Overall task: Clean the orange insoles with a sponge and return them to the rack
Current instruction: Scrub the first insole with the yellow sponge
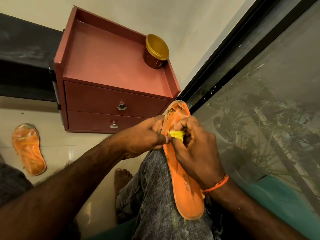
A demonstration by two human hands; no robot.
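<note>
one orange insole [186,187] on the lap, between both hands

I see a reddish two-drawer cabinet [110,80] on glossy cream floor tiles [57,141], against a pale wall [181,18], beside a black-framed window [259,94].

A room in a home, a small red cabinet [110,80] with two drawers against a plain wall [181,18], glossy tiled floor [57,149], a big window [259,101] with plants behind, a bare foot [122,177] on the floor
</note>
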